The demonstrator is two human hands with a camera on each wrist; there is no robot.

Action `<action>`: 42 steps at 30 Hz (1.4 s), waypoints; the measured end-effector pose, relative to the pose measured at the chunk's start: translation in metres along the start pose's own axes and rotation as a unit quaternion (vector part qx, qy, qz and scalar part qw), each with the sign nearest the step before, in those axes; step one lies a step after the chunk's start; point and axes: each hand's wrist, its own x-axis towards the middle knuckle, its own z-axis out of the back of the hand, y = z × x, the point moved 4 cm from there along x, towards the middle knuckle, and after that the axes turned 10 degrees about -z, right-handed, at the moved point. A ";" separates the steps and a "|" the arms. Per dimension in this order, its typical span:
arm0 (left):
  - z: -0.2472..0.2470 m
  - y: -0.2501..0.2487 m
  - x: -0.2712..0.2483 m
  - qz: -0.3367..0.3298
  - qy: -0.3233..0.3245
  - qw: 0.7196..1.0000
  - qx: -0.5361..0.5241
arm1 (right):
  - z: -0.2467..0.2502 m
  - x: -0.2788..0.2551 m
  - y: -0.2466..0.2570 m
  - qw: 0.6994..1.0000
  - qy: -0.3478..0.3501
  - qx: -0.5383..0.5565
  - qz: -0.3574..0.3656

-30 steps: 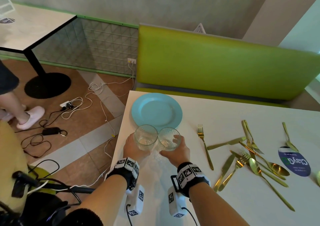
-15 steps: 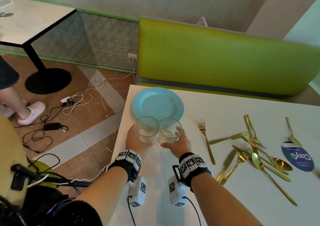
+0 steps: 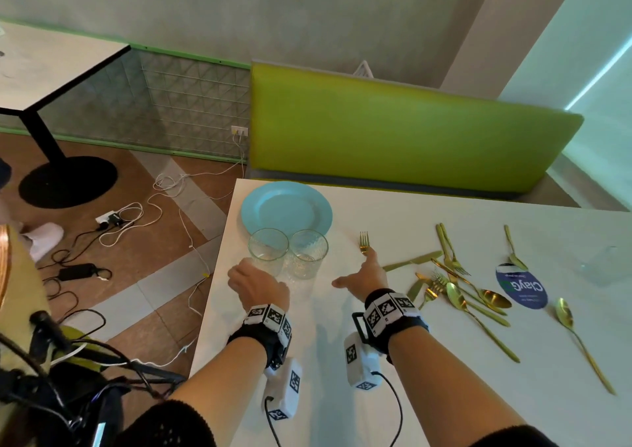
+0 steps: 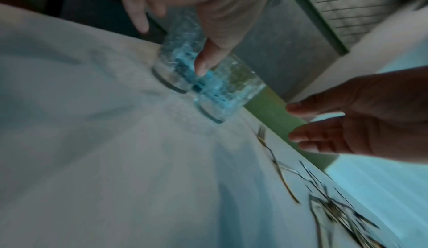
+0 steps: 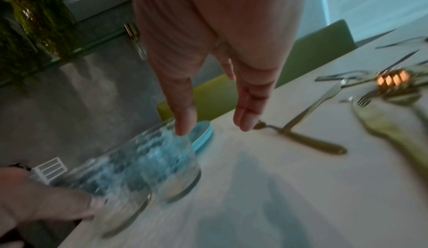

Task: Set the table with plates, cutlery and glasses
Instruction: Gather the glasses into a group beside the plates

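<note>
Two clear glasses stand side by side on the white table (image 3: 307,361), just in front of a light blue plate (image 3: 286,209): the left glass (image 3: 268,251) and the right glass (image 3: 308,253). My left hand (image 3: 254,280) hovers at the left glass (image 4: 171,72) with thumb and fingers loosely straight on either side; whether they touch it I cannot tell. My right hand (image 3: 366,268) is open and apart from the right glass (image 5: 166,160). Its fingertips (image 5: 245,123) are over a gold fork (image 3: 364,241).
Several gold knives, forks and spoons (image 3: 455,275) lie in a loose pile at the right, by a round blue sticker (image 3: 521,286). A lone gold spoon (image 3: 581,340) lies nearer. The green bench back (image 3: 410,132) runs behind the table; cables lie on the floor (image 3: 136,214) to the left.
Both hands have let go of the glasses, which now stand on the table. The right hand has swung right to the fork. The left hand has drawn back a little.
</note>
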 end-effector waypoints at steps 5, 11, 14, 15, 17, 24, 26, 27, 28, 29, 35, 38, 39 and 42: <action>-0.019 -0.076 -0.032 -0.150 -0.010 0.989 -0.005 | 0.071 -0.002 -0.030 0.998 -0.050 0.025 -0.020; -0.090 -0.167 -0.077 -0.274 0.122 0.953 -0.052 | 0.168 0.015 -0.102 0.988 -0.113 0.075 -0.072; -0.135 -0.209 -0.094 -0.296 0.163 0.939 -0.069 | 0.220 0.034 -0.147 0.982 -0.138 0.081 -0.104; -0.151 -0.224 -0.100 -0.297 0.174 0.937 -0.066 | 0.239 0.043 -0.164 0.978 -0.150 0.089 -0.118; -0.186 -0.251 -0.110 -0.298 0.194 0.933 -0.061 | 0.277 0.062 -0.196 0.970 -0.166 0.109 -0.139; -0.319 -0.336 -0.145 -0.308 0.278 0.909 -0.044 | 0.399 0.140 -0.302 0.935 -0.203 0.198 -0.213; -0.351 -0.352 -0.155 -0.290 0.306 0.905 -0.055 | 0.427 0.161 -0.324 0.928 -0.215 0.196 -0.233; -0.366 -0.359 -0.158 -0.284 0.315 0.904 -0.055 | 0.439 0.174 -0.332 0.926 -0.218 0.195 -0.239; -0.381 -0.364 -0.160 -0.280 0.326 0.901 -0.050 | 0.449 0.185 -0.339 0.925 -0.222 0.192 -0.241; -0.394 -0.369 -0.162 -0.280 0.337 0.898 -0.041 | 0.458 0.197 -0.343 0.925 -0.225 0.186 -0.242; -0.455 -0.381 -0.173 -0.280 0.397 0.874 0.002 | 0.476 0.258 -0.362 0.930 -0.221 0.168 -0.239; -0.476 -0.380 -0.178 -0.271 0.437 0.857 0.024 | 0.475 0.278 -0.363 0.935 -0.211 0.178 -0.223; -0.481 -0.378 -0.178 -0.269 0.449 0.851 0.035 | 0.474 0.284 -0.363 0.936 -0.213 0.179 -0.216; -0.494 -0.372 -0.179 -0.256 0.477 0.839 0.054 | 0.472 0.296 -0.361 0.935 -0.229 0.190 -0.192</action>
